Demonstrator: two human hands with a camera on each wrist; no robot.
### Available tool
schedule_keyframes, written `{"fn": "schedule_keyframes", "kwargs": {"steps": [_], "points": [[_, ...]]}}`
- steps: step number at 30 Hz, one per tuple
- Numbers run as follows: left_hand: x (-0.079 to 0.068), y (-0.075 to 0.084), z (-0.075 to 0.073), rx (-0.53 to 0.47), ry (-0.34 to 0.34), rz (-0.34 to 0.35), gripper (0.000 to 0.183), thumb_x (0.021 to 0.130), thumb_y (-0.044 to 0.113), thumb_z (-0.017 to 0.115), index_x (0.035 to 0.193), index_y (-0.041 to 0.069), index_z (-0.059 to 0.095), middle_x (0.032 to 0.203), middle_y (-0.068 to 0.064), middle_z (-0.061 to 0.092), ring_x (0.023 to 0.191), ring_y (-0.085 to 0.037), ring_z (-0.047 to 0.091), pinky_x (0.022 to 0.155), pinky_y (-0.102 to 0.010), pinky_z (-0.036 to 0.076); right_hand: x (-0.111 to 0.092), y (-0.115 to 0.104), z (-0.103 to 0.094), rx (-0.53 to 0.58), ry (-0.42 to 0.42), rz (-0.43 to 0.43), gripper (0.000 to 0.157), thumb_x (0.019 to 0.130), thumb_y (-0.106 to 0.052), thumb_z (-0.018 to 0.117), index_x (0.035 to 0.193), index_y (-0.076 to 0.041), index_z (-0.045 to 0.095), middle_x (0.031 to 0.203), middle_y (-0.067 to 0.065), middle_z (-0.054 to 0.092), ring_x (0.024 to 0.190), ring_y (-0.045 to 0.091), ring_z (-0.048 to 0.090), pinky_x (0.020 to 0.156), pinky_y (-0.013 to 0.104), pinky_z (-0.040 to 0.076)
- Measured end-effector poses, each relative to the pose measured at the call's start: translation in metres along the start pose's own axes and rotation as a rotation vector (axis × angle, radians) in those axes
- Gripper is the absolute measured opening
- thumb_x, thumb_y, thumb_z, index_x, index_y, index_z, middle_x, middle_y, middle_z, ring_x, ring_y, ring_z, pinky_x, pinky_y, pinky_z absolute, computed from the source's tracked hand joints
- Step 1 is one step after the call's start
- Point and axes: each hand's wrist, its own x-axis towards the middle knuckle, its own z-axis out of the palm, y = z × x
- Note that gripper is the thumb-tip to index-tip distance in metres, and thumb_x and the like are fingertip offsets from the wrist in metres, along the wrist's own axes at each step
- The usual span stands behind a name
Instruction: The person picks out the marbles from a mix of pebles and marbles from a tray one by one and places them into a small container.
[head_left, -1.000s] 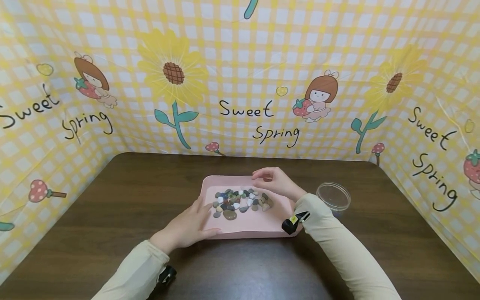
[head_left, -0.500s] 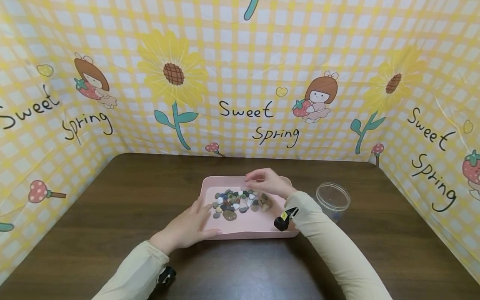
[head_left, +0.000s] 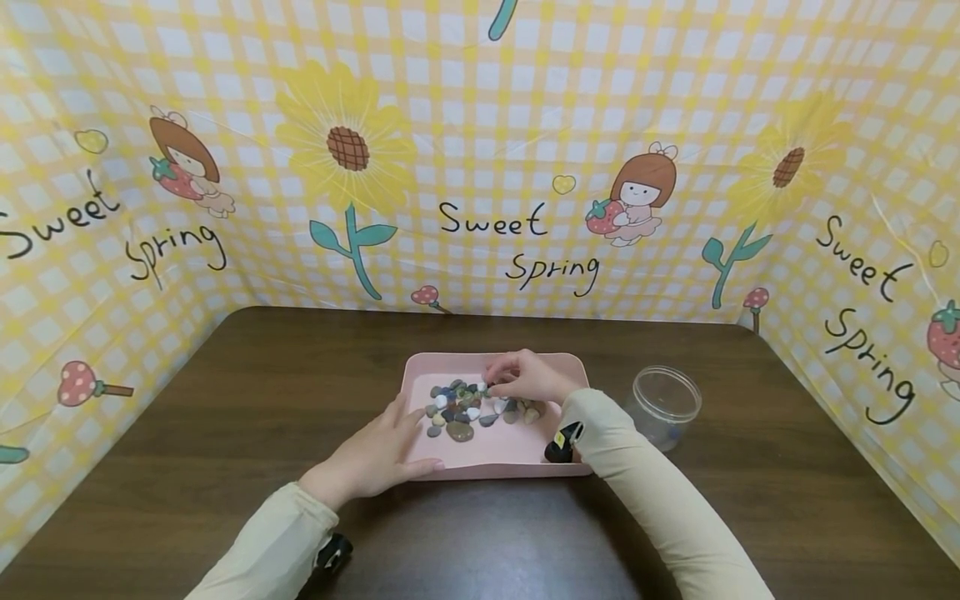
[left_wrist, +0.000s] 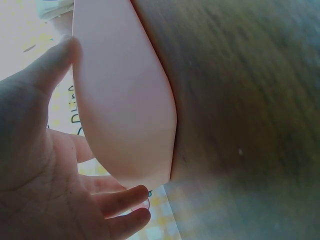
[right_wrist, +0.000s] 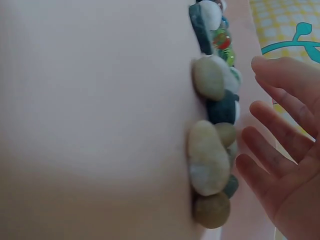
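A pink tray point(head_left: 502, 471) holds a spread of pebbles point(head_left: 460, 431) in white, grey, dark and tan, one larger brown pebble at the front. In the right wrist view, colourful glass marbles point(right_wrist: 221, 41) show among the stones. My left hand point(head_left: 371, 450) rests on the tray's front left corner, thumb at the near rim and fingers spread along the left side. My right hand point(head_left: 531, 377) is low over the back of the pebbles. Its fingers point(right_wrist: 272, 155) are apart and loosely bent beside the stones in the right wrist view, with nothing visible between them.
A clear round jar point(head_left: 666, 404) without a lid stands right of the tray, with something bluish at its bottom. The dark wooden table point(head_left: 262, 400) is walled by yellow checked cloth point(head_left: 480, 167) at the back and sides.
My right hand has moved left and down from the tray's back right rim to the pebbles. My left hand stays at the corner.
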Motion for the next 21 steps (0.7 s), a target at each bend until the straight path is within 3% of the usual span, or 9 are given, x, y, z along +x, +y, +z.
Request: {"fn": "schedule_keyframes", "kwargs": {"steps": [11, 21], "points": [[0.0, -0.0009, 0.0012, 0.019, 0.015, 0.013, 0.082, 0.083, 0.058, 0.058, 0.137, -0.002, 0.041, 0.148, -0.034, 0.021, 0.13, -0.046, 0.039, 0.102, -0.051, 0.039, 0.004, 0.0092, 0.0049, -0.133, 0.011, -0.068, 0.014, 0.081, -0.009, 0.071, 0.094, -0.005, 0.072, 0.126, 0.014, 0.061, 0.118, 0.027, 0.055, 0.096, 0.037, 0.047], [-0.0002, 0.0, 0.0006, 0.017, 0.014, 0.009, 0.081, 0.083, 0.056, 0.059, 0.137, -0.002, 0.042, 0.148, -0.034, 0.021, 0.13, -0.046, 0.039, 0.102, -0.051, 0.039, 0.0041, 0.0083, 0.0068, -0.18, 0.009, -0.058, 0.011, 0.081, -0.011, 0.071, 0.09, -0.005, 0.073, 0.127, 0.015, 0.059, 0.117, 0.028, 0.056, 0.092, 0.033, 0.049]]}}
